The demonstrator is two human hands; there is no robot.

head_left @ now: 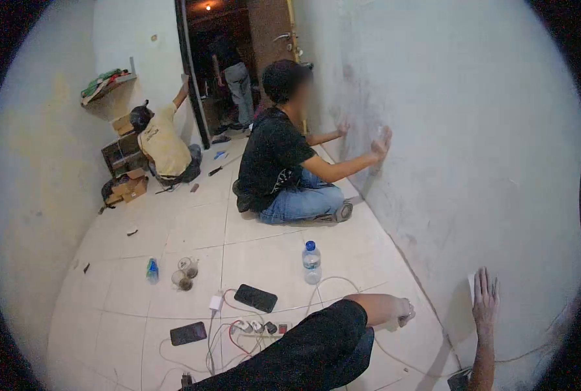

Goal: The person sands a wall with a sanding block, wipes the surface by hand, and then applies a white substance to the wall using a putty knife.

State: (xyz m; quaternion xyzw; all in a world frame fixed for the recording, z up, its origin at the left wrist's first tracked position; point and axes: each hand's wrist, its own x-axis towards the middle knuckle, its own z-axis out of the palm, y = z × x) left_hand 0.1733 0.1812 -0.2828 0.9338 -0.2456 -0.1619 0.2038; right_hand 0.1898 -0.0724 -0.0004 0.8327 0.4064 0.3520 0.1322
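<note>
My right hand [484, 298] lies against the white wall [531, 195] at the lower right, its fingers stretched upward and close together. A thin pale sheet [471, 288], perhaps sandpaper, shows at its left edge, pressed between palm and wall. The fingers look dusted with white. My left hand is out of sight. A bent leg in black cloth [303, 345] crosses the bottom middle, with the foot [405, 313] on the tiles near the wall. By my right forearm is a dark item [460, 379] that I cannot make out.
A co-worker in black [274, 156] sits with both hands at the wall; another in yellow [163, 146] crouches by the doorway. A water bottle [311, 264], two phones [256, 298], a power strip [264, 329], cables and glasses [185, 277] stand or lie on the floor.
</note>
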